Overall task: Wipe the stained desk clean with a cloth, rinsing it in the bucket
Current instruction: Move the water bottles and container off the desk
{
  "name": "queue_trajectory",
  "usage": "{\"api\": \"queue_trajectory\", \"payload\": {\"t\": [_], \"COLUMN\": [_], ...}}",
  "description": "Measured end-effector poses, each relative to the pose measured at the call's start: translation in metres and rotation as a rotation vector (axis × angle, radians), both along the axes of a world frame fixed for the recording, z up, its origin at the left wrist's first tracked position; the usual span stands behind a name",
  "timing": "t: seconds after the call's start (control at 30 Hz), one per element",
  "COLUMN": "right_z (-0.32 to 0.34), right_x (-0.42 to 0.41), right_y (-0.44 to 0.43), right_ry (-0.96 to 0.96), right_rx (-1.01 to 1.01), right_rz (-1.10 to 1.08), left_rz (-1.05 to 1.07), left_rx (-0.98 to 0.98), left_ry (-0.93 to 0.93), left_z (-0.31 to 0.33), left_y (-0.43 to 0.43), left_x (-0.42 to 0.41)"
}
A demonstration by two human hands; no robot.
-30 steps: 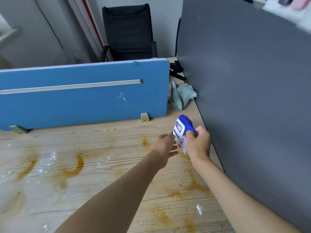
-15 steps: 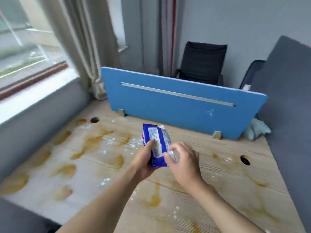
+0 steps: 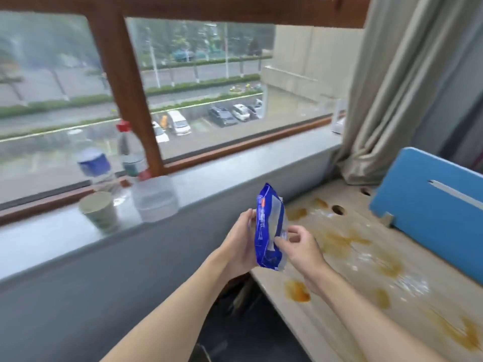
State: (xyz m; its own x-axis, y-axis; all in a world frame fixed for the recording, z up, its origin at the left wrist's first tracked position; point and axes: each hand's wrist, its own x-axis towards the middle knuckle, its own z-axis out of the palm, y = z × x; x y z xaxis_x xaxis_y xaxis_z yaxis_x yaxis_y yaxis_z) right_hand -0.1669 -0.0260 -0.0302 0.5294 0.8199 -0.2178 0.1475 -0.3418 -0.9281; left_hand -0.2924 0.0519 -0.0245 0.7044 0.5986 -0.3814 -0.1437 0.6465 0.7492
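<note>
Wide wood-framed window (image 3: pixel 209 87) above a smooth grey sill (image 3: pixel 235 165). Right of it, pale wood-grain counter (image 3: pixel 366 291), long axis running away toward the beige curtain (image 3: pixel 392 100), blotched with orange-brown stains (image 3: pixel 296 291). Flat blue divider (image 3: pixel 431 212) along its right side. Just off the counter's left edge, glossy blue packet (image 3: pixel 269 231), upright, clasped by left grip (image 3: pixel 240 246), pinched at its side by right grip (image 3: pixel 300 252).

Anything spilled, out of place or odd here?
Orange-brown stains and white specks blotch the wooden desk. The left hand holds and the right hand pinches a blue packet; nothing to wipe with is in view.
</note>
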Motion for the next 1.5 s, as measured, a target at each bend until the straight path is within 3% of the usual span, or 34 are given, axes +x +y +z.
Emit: {"api": "queue_trajectory", "payload": {"t": [0.27, 0.4, 0.47, 0.67, 0.87, 0.93, 1.07, 1.17, 1.37, 1.5], "right_z": [0.022, 0.025, 0.028, 0.027, 0.03, 0.034, 0.024, 0.01, 0.008, 0.014], "right_x": [-0.103, -0.12, -0.121, -0.12, -0.115, -0.115, -0.11, -0.105, -0.1, -0.095], "right_y": [0.081, 0.104, 0.114, 0.149, 0.197, 0.213, 0.23, 0.223, 0.204, 0.181], "right_ry": [0.139, 0.461, 0.512, 0.494, 0.34, 0.317, 0.443, 0.415, 0.392, 0.362], "right_rx": [-0.079, -0.094, -0.116, -0.103, -0.152, -0.16, -0.133, -0.237, -0.243, -0.248], "right_rz": [0.329, 0.319, 0.335, 0.096, 0.073, 0.117, 0.074, 0.028, 0.064, 0.115], "left_rz": [0.208, 0.448, 0.498, 0.478, 0.456, 0.456, 0.461, 0.49, 0.569, 0.518], "left_rx": [-0.044, 0.144, 0.267, 0.439, 0.399, 0.409, 0.429, 0.436, 0.339, 0.436], "left_ry": [-0.045, 0.198, 0.307, 0.418, 0.638, 0.647, 0.614, 0.622, 0.634, 0.631], "left_z": [-0.02, -0.017, -0.013, -0.004, -0.012, -0.013, -0.019, -0.02, -0.011, -0.006], "left_y": [0.058, 0.075, 0.079, 0.101, 0.127, 0.128, 0.128, 0.126, 0.123, 0.109], "left_x": [-0.101, -0.114, -0.114, -0.12, -0.138, -0.139, -0.139, -0.139, -0.129, -0.108]}}
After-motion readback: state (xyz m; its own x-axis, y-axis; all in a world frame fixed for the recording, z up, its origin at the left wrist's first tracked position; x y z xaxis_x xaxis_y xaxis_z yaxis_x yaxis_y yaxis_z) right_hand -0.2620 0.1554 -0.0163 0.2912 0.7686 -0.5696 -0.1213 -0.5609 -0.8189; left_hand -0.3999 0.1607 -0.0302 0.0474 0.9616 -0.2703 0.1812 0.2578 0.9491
